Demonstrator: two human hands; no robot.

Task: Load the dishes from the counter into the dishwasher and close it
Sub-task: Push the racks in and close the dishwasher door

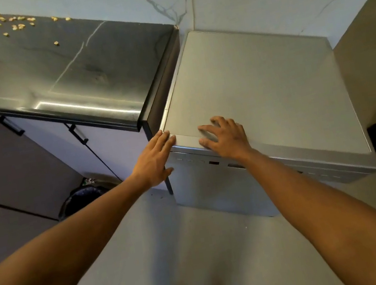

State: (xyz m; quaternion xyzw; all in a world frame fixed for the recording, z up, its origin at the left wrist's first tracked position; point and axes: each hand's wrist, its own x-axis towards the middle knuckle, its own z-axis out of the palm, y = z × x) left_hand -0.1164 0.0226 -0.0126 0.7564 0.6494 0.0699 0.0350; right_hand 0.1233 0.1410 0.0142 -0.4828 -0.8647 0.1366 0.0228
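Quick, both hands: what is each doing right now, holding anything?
Left hand: open, straight fingers touching the top corner of the dishwasher.
Right hand: open, fingers spread on its top edge, holding nothing.

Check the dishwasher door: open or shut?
Shut. The door stands upright, flush under the top panel, with no gap showing. The left hand and right hand rest on the panel's front edge.

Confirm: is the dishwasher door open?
No, the dishwasher door stands shut under its top, where the left hand and right hand rest.
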